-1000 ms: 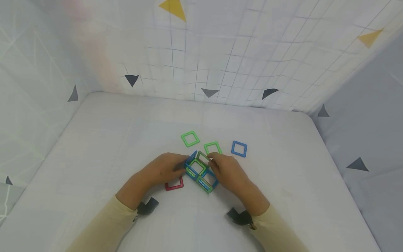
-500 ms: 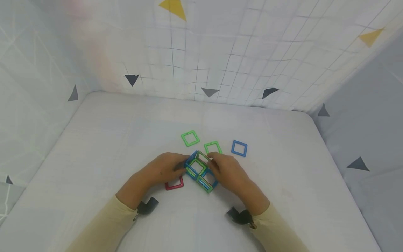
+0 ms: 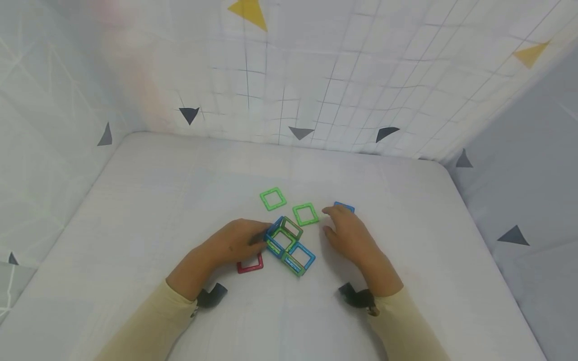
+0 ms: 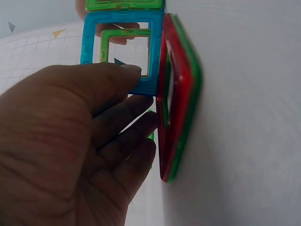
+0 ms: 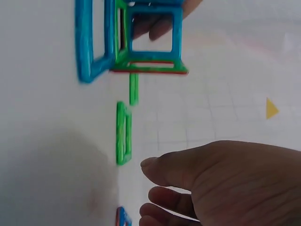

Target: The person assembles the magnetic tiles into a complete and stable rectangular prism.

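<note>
Head view, near side: the left hand [image 3: 237, 240] has not moved and partly covers a red tile [image 3: 250, 269] on the worktop [image 3: 271, 321]. The left wrist view adds a green layer [image 4: 192, 101] under that tile, not seen from above, and details the grip: thumb on one face of a blue panel [image 4: 150, 87], fingers behind it. This panel belongs to the tile assembly [image 3: 291, 248], standing at centre. The right hand [image 3: 349, 233] has just left the assembly and is now to its right, thumb and fingers loosely parted, holding nothing. Assessment: the far wall probably needs no further support there, the left hand alone steadying the structure. The right wrist view shows a red strip [image 5: 148, 72] along that wall more clearly than the head view does. Beyond lie a near green tile [image 3: 308, 223], now fully uncovered, and a far green tile [image 3: 277, 206], unmoved. The blue tile [image 3: 344, 205] is now partly hidden by the right hand; contact cannot be confirmed.
</note>
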The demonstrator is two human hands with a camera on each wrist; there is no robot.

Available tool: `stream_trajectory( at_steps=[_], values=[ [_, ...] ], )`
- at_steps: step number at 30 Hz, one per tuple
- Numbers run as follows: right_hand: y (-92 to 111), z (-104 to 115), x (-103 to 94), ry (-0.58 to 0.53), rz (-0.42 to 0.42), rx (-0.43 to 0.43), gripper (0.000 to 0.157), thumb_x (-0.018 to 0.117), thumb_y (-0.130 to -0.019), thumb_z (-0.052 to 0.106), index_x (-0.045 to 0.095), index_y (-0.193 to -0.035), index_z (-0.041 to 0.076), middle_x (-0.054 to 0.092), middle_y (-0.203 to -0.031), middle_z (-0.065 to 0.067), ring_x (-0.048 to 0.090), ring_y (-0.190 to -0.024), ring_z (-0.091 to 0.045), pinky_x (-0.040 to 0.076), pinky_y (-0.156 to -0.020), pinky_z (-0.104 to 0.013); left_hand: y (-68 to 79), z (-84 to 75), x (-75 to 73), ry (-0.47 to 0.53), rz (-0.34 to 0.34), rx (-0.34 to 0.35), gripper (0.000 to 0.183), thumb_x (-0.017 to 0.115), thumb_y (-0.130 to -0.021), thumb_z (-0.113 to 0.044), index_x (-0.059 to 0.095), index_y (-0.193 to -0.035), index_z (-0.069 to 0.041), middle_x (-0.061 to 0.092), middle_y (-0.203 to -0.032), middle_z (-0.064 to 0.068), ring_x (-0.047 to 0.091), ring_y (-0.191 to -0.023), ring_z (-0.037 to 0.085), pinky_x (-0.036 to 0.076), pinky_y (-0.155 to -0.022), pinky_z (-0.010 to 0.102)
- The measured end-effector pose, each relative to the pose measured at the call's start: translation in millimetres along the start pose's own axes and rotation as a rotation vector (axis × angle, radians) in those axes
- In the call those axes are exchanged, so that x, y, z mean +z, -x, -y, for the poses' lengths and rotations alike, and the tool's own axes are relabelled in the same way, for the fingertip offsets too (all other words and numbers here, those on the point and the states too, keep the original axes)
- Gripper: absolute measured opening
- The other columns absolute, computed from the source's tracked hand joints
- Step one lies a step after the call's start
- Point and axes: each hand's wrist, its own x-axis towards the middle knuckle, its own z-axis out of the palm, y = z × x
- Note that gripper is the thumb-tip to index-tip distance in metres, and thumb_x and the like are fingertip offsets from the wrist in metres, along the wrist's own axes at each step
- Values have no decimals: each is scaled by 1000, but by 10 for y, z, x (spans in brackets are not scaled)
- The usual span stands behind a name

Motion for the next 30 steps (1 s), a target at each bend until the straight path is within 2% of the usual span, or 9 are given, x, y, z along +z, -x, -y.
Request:
stream_trajectory(
  at_steps=[6,13,21,24,30],
  values=[
    [-46,-146,20,30,-17,18,39,63,-95,12,57,-131,-2,53,-141,-22,46,-136,-38,38,-113,-52,5,-4,-2,-7,2,-4,55,71,-92,-26,54,-145,-20,65,-128,-8,55,-99,11,54,-89,28],
    [-51,-188,41,25,-7,57,39,59,-97,11,56,-133,-4,53,-141,-24,46,-136,-40,38,-113,-52,9,-12,-4,2,2,-12,55,71,-92,-26,55,-144,-20,65,-130,-8,55,-100,11,55,-92,30],
    [-29,-181,23,17,-7,61,35,62,-96,10,60,-129,-2,63,-125,-19,57,-123,-37,47,-105,-51,10,-7,0,6,0,-6,54,72,-92,-25,55,-144,-21,65,-128,-9,55,-100,10,55,-91,29],
    [-34,-214,9,25,-27,67,37,66,-93,9,61,-127,-2,62,-125,-19,56,-122,-38,46,-104,-52,9,2,1,2,-4,8,54,72,-92,-24,56,-143,-20,66,-127,-9,55,-99,10,54,-91,29],
    [-40,-328,-16,53,-11,153,49,71,-89,14,55,-133,-3,54,-135,-23,48,-127,-41,41,-109,-55,9,3,3,5,-6,7,54,72,-92,-25,56,-143,-19,65,-129,-9,55,-100,10,54,-95,31]
  ],
)
